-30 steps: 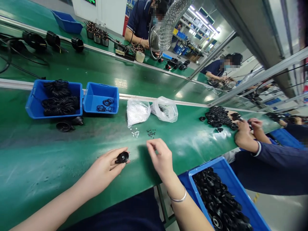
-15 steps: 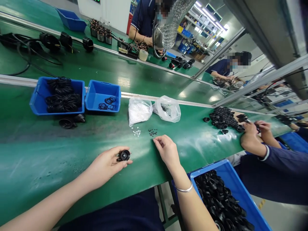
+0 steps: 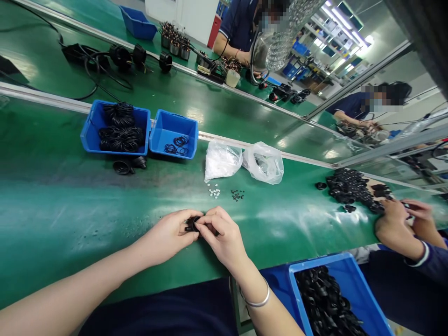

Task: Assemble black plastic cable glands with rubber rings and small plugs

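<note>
My left hand [image 3: 168, 237] holds a small round black plastic part [image 3: 191, 225] between thumb and fingers, low over the green bench. Thumb and forefinger of my right hand [image 3: 224, 238] are pinched together at the part's open side. Whatever those fingertips hold is too small or hidden to make out. Beyond the hands lie a scatter of tiny black pieces [image 3: 237, 195] and a group of small white pieces [image 3: 214, 191]. Behind them stand a clear bag of white pieces [image 3: 223, 161] and another open plastic bag [image 3: 265, 163].
Two blue bins hold black cable coils [image 3: 121, 135] and black rings [image 3: 181, 141]. Black cup-shaped parts [image 3: 124, 166] lie before them. At right, a co-worker's hands [image 3: 399, 214] work by a pile of black parts [image 3: 352, 186]. A blue crate [image 3: 350, 270] of black parts stands below.
My right hand has left the tiny black pieces and moved down and left to the black part in my left hand. The view has shifted, so the surroundings appear further right.
</note>
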A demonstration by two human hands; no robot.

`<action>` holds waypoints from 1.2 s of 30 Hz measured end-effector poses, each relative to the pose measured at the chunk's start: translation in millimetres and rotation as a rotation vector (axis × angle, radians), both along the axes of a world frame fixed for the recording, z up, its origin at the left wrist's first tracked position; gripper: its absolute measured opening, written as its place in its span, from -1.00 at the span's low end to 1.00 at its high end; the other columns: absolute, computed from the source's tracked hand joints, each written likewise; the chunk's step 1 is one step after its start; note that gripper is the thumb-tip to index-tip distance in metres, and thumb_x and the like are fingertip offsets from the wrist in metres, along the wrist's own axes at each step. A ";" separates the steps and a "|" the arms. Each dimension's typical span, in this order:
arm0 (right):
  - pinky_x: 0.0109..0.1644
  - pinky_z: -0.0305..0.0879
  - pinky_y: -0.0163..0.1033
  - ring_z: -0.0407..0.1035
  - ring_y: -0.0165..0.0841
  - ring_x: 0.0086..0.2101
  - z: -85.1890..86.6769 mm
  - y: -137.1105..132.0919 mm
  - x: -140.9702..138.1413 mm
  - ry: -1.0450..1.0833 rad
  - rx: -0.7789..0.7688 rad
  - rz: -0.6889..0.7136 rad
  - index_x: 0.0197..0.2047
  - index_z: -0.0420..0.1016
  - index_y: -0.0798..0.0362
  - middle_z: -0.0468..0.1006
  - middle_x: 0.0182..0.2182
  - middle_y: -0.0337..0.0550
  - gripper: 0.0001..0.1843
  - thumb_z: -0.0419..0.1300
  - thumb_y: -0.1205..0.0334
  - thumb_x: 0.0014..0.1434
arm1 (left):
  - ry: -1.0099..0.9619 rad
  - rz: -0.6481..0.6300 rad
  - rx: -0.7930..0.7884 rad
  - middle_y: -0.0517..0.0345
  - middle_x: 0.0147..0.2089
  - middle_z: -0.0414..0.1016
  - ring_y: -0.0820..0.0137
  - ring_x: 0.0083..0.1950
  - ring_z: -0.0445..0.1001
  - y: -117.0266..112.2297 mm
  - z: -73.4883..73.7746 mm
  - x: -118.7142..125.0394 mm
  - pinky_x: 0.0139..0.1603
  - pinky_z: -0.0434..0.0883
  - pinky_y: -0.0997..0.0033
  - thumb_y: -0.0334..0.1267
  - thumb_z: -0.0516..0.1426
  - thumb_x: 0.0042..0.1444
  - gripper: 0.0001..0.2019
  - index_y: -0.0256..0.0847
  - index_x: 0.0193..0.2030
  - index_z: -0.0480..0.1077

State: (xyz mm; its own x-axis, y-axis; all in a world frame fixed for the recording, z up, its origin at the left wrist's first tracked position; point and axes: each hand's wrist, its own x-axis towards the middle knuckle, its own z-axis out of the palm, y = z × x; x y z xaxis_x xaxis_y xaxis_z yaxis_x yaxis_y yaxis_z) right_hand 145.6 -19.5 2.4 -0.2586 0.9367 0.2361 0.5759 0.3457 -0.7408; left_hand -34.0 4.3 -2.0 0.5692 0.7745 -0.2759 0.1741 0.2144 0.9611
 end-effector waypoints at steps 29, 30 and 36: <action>-0.17 0.42 -0.13 0.37 -0.25 -0.21 -12.1 -29.9 2.2 -0.430 0.205 0.100 0.33 0.10 0.02 0.45 -0.19 0.03 -0.40 0.04 0.41 0.24 | -0.062 0.046 -0.014 0.04 0.04 0.49 0.22 0.00 0.50 0.6 -11.6 -2.0 0.03 0.43 0.24 -0.25 0.14 0.06 -0.61 -0.16 0.08 0.35; -0.17 0.43 -0.14 0.37 -0.26 -0.21 -11.6 -30.4 2.7 -0.409 0.191 0.101 0.33 0.10 0.02 0.44 -0.19 0.02 -0.41 0.04 0.41 0.24 | -0.058 0.038 -0.011 0.03 0.03 0.49 0.22 0.00 0.50 0.6 -11.2 -1.9 0.03 0.43 0.24 -0.25 0.14 0.07 -0.61 -0.16 0.08 0.35; -0.20 0.42 -0.18 0.37 -0.31 -0.24 -19.2 -35.6 6.6 -0.274 0.174 0.051 0.30 0.16 -0.02 0.41 -0.20 0.00 -0.43 0.01 0.45 0.24 | -0.046 0.035 -0.004 0.04 0.03 0.49 0.20 0.00 0.50 0.2 -9.5 -1.7 0.02 0.43 0.23 -0.24 0.15 0.07 -0.61 -0.14 0.08 0.35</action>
State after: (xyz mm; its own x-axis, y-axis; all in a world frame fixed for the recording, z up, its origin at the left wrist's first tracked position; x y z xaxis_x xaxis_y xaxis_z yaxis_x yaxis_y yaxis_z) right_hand 152.2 -55.1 -16.8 -0.3798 0.8728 0.3066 0.7244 0.4867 -0.4883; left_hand -35.8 4.5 -11.5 0.5540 0.7931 -0.2532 0.1222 0.2234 0.9670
